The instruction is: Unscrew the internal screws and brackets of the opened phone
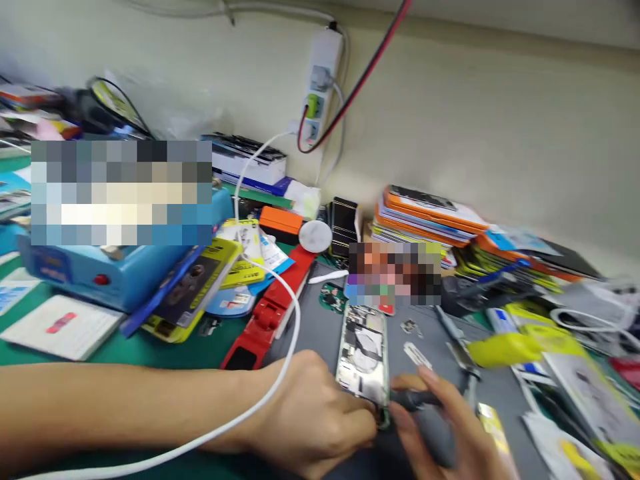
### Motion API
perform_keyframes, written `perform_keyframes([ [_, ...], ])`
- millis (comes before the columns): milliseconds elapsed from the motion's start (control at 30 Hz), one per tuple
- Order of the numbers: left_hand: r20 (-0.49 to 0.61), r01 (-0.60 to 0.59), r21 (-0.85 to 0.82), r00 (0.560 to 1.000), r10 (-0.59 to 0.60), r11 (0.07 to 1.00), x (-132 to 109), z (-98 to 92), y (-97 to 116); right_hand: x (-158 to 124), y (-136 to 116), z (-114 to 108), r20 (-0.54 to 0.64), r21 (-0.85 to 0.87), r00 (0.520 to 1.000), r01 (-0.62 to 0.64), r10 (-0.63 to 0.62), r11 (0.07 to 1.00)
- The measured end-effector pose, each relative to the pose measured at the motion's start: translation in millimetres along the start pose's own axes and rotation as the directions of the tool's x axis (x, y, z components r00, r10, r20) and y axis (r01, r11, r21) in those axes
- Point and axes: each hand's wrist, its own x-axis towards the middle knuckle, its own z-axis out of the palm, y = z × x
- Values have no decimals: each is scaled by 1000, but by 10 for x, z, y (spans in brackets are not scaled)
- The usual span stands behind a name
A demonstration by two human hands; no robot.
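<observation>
An opened phone [364,350], its inner parts bare, lies on the grey mat [320,313] in the lower middle of the view. My left hand [313,417] is curled with the fingers closed at the phone's lower left edge, gripping it there. At the lower right edge, my right hand [460,427] pinches a slim dark tool [417,399] between thumb and fingers. Its tip points towards the phone; blur hides the exact kind. Small metal parts [411,327] and a thin pale plate [417,355] lie on the mat to the right of the phone.
A white cable [295,327] loops across my left forearm. To the left stand a blue machine [145,267] and a red strap-like holder [270,307]. Tweezers and a yellow-handled tool [505,350] lie right. Stacked boxes [425,217] line the wall below a power strip [323,73].
</observation>
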Motion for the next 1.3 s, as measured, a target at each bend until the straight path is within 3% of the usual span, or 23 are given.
perform_keyframes([
  [100, -25, 51, -133, 998, -55, 990, 3, 11, 22, 94, -149, -5, 64, 42, 998, -18, 16, 999],
  [167, -76, 127, -329, 984, -161, 936, 19, 40, 8, 111, -206, 21, 38, 75, 986, -164, 161, 984],
  [233, -90, 177, -586, 956, -281, 791, 39, 85, -43, 104, -236, 91, -62, 332, 921, -344, 384, 878],
  [300, -9, 271, -718, 917, -398, 642, 49, 140, -127, 74, -242, 180, -24, 604, 833, -428, 552, 672],
  [333, -34, 277, -763, 885, -465, 583, 47, 169, -174, 51, -240, 219, -6, 700, 804, -421, 594, 577],
  [400, 52, 333, -808, 862, -504, 486, 29, 217, -256, -3, -247, 265, 23, 777, 759, -423, 651, 466],
  [433, 127, 411, -807, 822, -555, 423, 17, 230, -282, -26, -259, 271, 40, 793, 734, -436, 678, 425],
  [500, 388, 646, -707, 695, -605, 288, 6, 217, -296, -49, -301, 261, 64, 811, 689, -457, 722, 365],
  [567, 500, 732, -641, 626, -598, 230, 27, 148, -264, -43, -354, 241, 57, 831, 675, -440, 736, 340],
  [667, 498, 709, -669, 651, -573, 224, 112, -13, -195, -6, -409, 219, -1, 818, 716, -401, 699, 412],
  [767, 461, 657, -725, 687, -562, 207, 176, -138, -192, 41, -403, 220, -45, 724, 804, -383, 593, 574],
  [833, 427, 621, -758, 704, -567, 200, 173, -166, -220, 75, -375, 233, -74, 659, 834, -370, 546, 655],
  [1067, 381, 541, -828, 736, -560, 148, 116, -135, -239, 127, -349, 229, -71, 597, 839, -397, 539, 697],
  [1300, 341, 463, -876, 795, -501, 137, 106, -92, -281, 141, -341, 254, -78, 573, 859, -376, 506, 728],
])
